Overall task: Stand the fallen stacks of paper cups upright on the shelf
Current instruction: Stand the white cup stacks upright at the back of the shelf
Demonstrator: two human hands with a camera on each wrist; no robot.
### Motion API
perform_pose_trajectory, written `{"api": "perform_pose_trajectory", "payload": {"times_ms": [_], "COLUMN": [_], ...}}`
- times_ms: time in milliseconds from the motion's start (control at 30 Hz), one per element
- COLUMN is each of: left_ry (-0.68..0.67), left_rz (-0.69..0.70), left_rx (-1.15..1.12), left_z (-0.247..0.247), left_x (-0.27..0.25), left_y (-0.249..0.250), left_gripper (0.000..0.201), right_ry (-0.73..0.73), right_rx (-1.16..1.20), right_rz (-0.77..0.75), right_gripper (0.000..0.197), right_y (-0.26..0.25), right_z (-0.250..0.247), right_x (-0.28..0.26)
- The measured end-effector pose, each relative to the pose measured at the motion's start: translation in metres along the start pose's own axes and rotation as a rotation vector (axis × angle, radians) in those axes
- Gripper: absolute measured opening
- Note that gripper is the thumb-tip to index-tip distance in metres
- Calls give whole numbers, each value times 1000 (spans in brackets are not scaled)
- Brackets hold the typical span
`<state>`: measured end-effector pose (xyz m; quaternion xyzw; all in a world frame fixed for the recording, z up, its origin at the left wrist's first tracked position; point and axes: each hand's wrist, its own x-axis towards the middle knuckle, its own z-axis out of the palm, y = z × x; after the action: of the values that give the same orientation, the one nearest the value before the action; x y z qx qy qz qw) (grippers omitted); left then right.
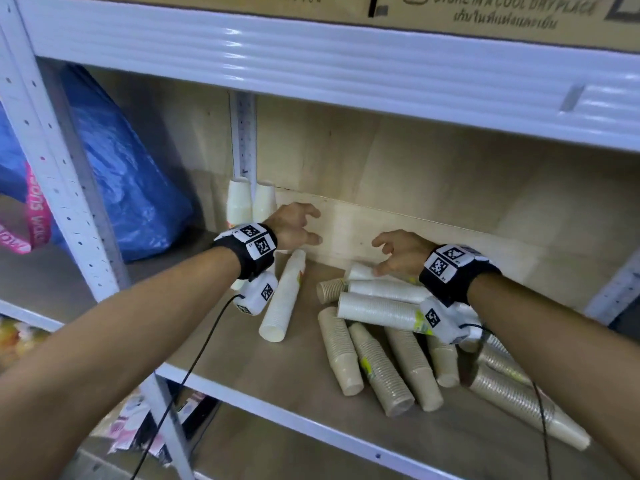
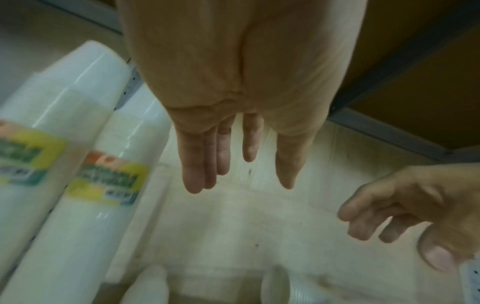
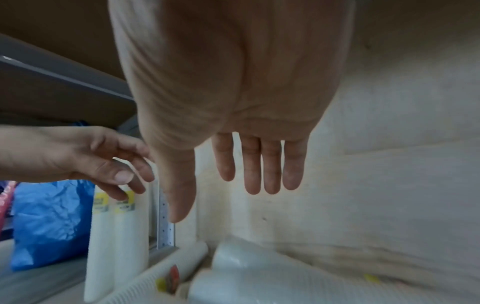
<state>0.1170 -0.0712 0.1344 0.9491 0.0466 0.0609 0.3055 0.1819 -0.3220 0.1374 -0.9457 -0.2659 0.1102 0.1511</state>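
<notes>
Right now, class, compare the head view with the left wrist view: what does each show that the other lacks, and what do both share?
Head view only: the brown cup stacks lying fallen at the shelf front, the blue bag, and the carton above.

Left wrist view only: the green and yellow labels on the upright white stacks.

Both: the left hand and right hand, each empty with relaxed fingers, and those two upright stacks.

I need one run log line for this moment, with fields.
left hand: open, empty | right hand: open, above fallen white cup stacks | upright white stacks: two, back left | brown stacks: fallen
</notes>
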Motion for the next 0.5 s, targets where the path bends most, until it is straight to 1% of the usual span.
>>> {"api": "perform_pose_trajectory", "payload": {"times_ms": [100, 167, 300, 400, 500], "left_ry": [-66, -101, -148, -147, -171], "left_rz": [-47, -70, -130, -164, -208], "left_rx": [30, 58, 125, 156, 121], "left_z": [24, 39, 60, 69, 77], "left_x": [-4, -7, -13, -17, -20], "left_y": [-21, -38, -66, -81, -93], "left_gripper": [62, 66, 81, 89, 94], "right_ry": [-38, -36, -12, -30, -28], "right_rx": [-18, -36, -36, -66, -95], "right_rz": [43, 81, 116, 145, 151], "right_gripper": [68, 67, 72, 75, 57], "right_y": [25, 43, 72, 88, 97], "right_z": [12, 23, 40, 48, 54], "right_x": [-16, -24, -39, -44, -48]}}
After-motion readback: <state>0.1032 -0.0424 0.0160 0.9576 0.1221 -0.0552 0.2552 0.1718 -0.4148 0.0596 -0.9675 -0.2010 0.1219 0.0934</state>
